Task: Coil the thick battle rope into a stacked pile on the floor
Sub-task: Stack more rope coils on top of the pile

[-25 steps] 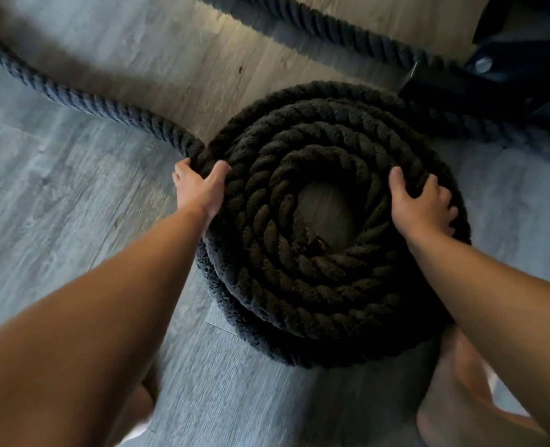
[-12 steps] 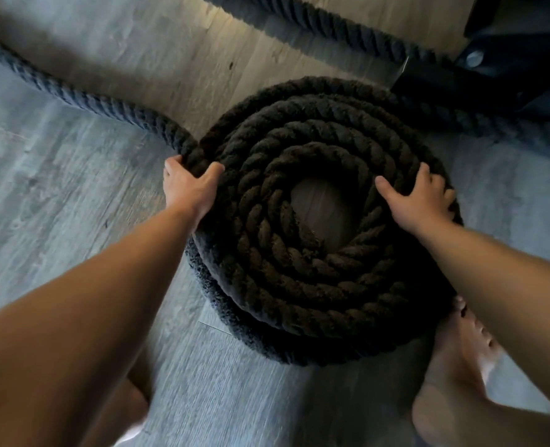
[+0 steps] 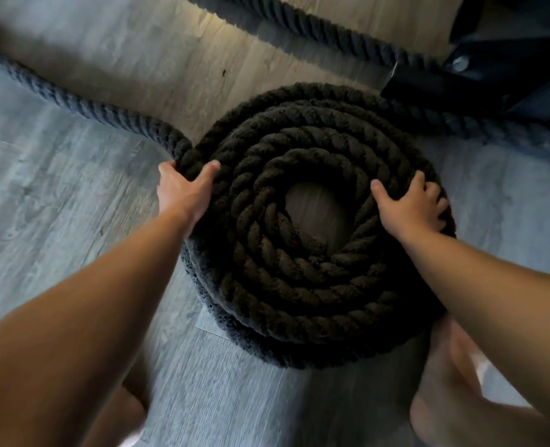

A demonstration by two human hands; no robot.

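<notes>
A thick dark battle rope point(image 3: 299, 279) lies coiled in a stacked round pile on the floor, with a bare patch of floor showing in its centre. My left hand point(image 3: 183, 191) grips the outermost strand at the pile's left edge, thumb over the top. My right hand point(image 3: 412, 204) presses flat on the right side of the coil, fingers curled over the outer turns. A loose stretch of rope point(image 3: 73, 98) runs from the left hand away to the upper left.
Another rope length point(image 3: 325, 30) crosses the top of the view toward dark equipment point(image 3: 499, 59) at the upper right. The floor point(image 3: 57, 221) is grey wood-look planks. My bare legs and feet point(image 3: 454, 398) stand just below the pile.
The pile and both hands keep their hold. My left hand has shifted slightly outward on the outer strand, and the view has moved a little.
</notes>
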